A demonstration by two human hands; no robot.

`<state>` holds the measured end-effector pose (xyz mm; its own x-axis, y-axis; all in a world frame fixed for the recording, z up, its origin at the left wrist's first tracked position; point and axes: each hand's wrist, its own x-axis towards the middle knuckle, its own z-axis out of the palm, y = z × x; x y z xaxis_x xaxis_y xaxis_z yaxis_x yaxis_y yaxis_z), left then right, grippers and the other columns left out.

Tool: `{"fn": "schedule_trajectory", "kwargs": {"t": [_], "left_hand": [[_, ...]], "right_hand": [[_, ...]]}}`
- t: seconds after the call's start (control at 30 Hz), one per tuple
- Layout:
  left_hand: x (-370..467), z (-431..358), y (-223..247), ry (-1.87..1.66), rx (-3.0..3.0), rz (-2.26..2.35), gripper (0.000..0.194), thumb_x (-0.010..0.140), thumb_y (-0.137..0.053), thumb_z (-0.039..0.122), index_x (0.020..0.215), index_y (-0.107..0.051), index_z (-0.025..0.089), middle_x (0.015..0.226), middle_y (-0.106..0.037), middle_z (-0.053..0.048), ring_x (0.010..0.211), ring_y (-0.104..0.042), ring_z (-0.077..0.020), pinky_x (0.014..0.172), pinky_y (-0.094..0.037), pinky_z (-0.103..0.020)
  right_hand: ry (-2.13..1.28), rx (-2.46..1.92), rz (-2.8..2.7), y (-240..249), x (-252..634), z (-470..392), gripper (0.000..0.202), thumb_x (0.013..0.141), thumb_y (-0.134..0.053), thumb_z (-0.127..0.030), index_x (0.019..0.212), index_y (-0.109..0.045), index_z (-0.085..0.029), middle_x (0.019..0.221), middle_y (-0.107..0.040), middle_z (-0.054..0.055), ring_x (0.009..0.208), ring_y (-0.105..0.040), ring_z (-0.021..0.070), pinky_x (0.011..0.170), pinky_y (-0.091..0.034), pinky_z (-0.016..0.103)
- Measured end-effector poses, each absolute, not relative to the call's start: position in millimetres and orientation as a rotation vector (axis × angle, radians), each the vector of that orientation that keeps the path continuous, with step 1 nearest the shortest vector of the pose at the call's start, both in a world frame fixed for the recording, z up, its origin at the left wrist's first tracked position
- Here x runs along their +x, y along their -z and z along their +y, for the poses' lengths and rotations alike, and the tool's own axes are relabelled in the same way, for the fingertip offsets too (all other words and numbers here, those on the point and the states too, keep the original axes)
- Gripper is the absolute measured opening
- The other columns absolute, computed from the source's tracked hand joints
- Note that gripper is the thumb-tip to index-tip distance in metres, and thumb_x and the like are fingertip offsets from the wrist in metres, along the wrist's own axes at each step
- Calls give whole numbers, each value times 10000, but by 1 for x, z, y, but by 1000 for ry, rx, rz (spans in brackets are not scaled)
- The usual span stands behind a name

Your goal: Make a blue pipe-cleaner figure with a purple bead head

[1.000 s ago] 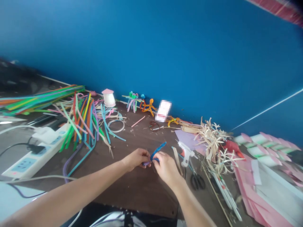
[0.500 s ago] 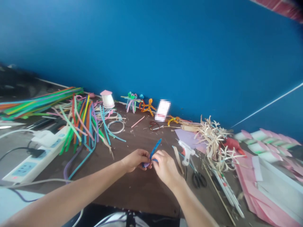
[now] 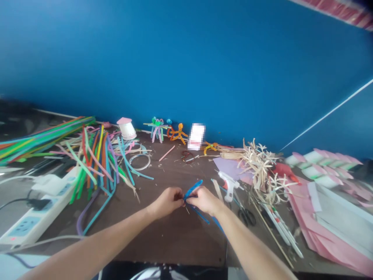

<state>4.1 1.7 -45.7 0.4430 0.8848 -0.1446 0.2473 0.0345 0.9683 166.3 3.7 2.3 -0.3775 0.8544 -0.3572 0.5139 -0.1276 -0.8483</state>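
Brown tabletop [image 3: 175, 243] is kinda littered with pipe cleaners [image 3: 51, 135] on the left, and over its near middle a blue fuzzy strip [image 3: 194, 187] is pinched by the left hand [image 3: 167, 201] and right hand [image 3: 205, 200], close together

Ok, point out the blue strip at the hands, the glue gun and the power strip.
Blue strip [image 3: 194, 188]: head view, its raised upper end.
Glue gun [image 3: 230, 186]: head view, white body.
Power strip [image 3: 25, 226]: head view, light-blue socket panel.
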Motion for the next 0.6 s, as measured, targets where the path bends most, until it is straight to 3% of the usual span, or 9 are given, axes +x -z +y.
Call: {"fn": "schedule_trajectory", "kwargs": {"t": [0.13, 0.33, 0.43, 0.6], "left_hand": [[-1, 0, 32, -649, 1784, 1108, 143, 651, -495, 154, 728, -614, 135, 653, -613, -4, 620, -520, -131, 587, -369, -217], [-11, 3, 14, -760, 1842, 870, 123, 717, -498, 153, 770, -608, 140, 790, -578, -44, 737, -521, -145, 665, -392, -226], [-12, 4, 15, -850, 1704, 698, 83, 719, -549, 189, 747, -604, 134, 849, -520, -57, 797, -497, -156, 702, -392, -240], [-5, 1, 30, -915, 1152, 666, 135, 694, -602, 229, 778, -583, 125, 698, -527, -21, 614, -467, -102, 583, -368, -212]], "right_hand": [[-1758, -1456, -1677, 0, 168, 12, 97, 615, -572, -171, 525, -587, -141, 441, -527, -46, 451, -482, 80, 464, -360, 191], [-2090, -1322, -1454, 9, 169, 18, 228, 596, -615, -349, 611, -527, -139, 487, -545, -22, 410, -515, 103, 394, -393, 210], [-2159, -1273, -1397, 13, 168, 19, 247, 614, -609, -366, 662, -498, -151, 456, -520, -41, 367, -491, 94, 384, -404, 214], [-2059, -1278, -1424, 13, 168, 16, 251, 656, -581, -391, 683, -491, -158, 431, -516, -42, 351, -482, 95, 371, -389, 206]]}}
